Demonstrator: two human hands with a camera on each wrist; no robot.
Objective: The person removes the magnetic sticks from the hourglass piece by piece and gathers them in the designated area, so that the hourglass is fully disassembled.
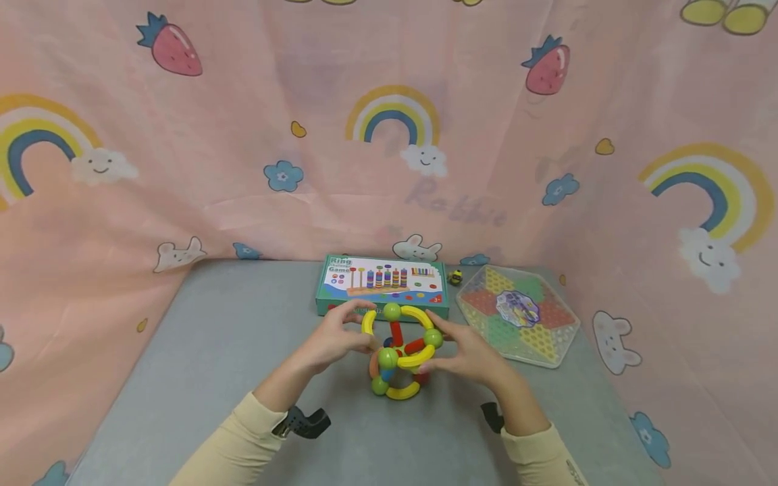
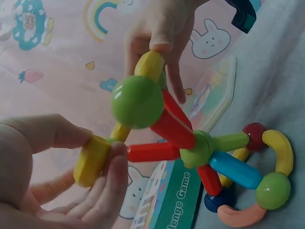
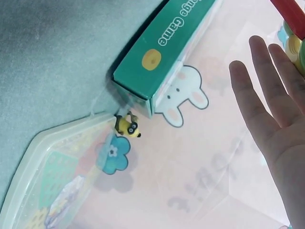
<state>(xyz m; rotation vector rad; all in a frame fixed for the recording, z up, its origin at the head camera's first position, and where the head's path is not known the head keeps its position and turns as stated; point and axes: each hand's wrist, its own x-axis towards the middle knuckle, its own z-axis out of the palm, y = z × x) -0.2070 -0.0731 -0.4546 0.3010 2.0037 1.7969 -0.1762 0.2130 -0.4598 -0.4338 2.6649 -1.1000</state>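
Observation:
Between the two hands stands a ball-and-stick construction toy [image 1: 400, 393], with green balls, red straight rods and yellow curved rods. Its lower part also shows a blue rod [image 2: 236, 170] and a salmon curved rod [image 2: 243, 217]. The left hand [image 1: 340, 335] pinches a yellow curved rod [image 2: 90, 162] between thumb and fingers, at the upper left of the toy. From the other side, the right hand [image 1: 471, 351] holds the upper ring, its thumb against another yellow curved rod [image 2: 149, 67]. Three of its fingers [image 3: 267, 81] extend straight in the right wrist view.
Behind the toy lies a green Ring Game box [image 1: 383, 283]. Right of that box are a small yellow-and-black figure [image 1: 455, 277] and a hexagonal clear-lidded case [image 1: 516, 314] with coloured sections. A pink printed cloth [image 1: 243, 223] hangs around the grey table [image 1: 200, 378].

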